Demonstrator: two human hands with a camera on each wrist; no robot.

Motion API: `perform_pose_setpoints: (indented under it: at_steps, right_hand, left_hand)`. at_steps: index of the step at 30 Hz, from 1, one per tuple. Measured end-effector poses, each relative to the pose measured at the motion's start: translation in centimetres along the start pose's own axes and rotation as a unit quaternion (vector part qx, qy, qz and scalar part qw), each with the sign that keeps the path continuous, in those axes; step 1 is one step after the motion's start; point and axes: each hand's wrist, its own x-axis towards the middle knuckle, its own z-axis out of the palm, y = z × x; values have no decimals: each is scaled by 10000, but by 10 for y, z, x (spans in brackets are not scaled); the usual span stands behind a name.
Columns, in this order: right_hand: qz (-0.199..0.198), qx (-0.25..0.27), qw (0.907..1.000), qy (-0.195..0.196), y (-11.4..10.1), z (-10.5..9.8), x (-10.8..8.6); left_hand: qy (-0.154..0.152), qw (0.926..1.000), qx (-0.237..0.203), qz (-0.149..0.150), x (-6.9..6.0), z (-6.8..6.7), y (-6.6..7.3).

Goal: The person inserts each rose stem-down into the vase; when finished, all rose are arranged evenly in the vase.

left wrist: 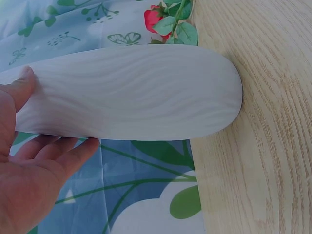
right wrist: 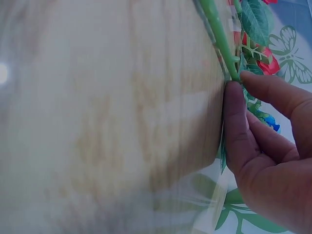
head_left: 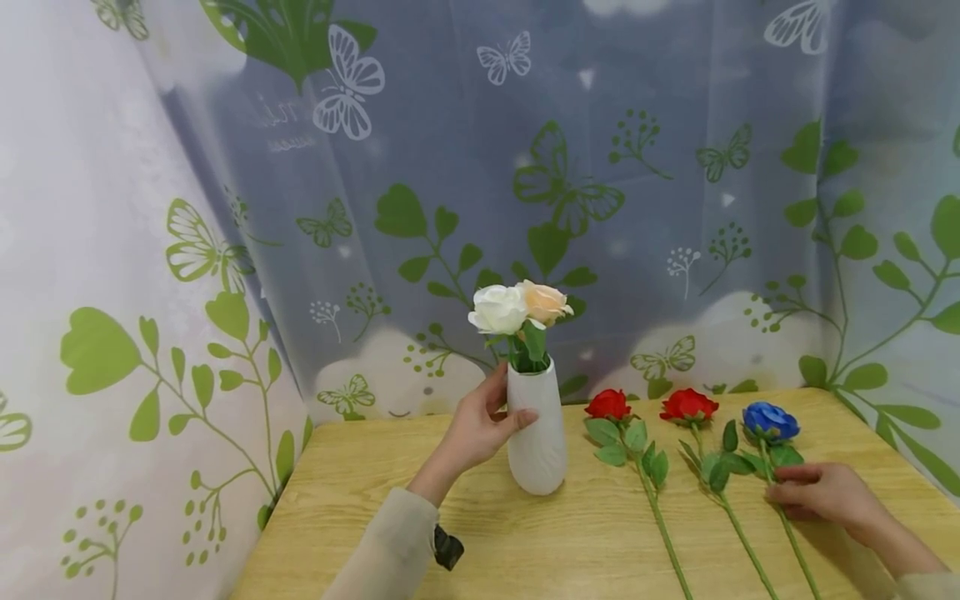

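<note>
My left hand (head_left: 480,425) grips a white vase (head_left: 538,442) near its upper part, thumb across the front. In the left wrist view the vase (left wrist: 146,92) shows a rippled surface and a rounded base. A white rose (head_left: 498,309) and a peach rose (head_left: 546,302) stand in its mouth. At the right, my right hand (head_left: 825,497) pinches the stem of a blue rose (head_left: 771,421) just under its leaves. In the right wrist view, thumb and fingertips meet on that green stem (right wrist: 219,39); the blue bloom (right wrist: 271,122) is mostly hidden behind the fingers.
Two red roses lie on the wooden table (head_left: 360,500) between the vase and the blue rose: one left (head_left: 609,404), one nearer the middle (head_left: 688,405). Their stems run toward the near edge. A patterned curtain (head_left: 450,125) hangs behind and along both sides.
</note>
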Motion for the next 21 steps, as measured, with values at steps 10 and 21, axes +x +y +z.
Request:
perform_pose_setpoints:
  at_steps: [10,21]
  right_hand:
    - [-183,377,9991,32,3,0,-1]
    - [67,914,9945,-497,5,-7,1]
  left_hand:
    - [2,10000,-8,-12,0,-1,-3]
    - [-5,10000,-24,-31,0,0,-4]
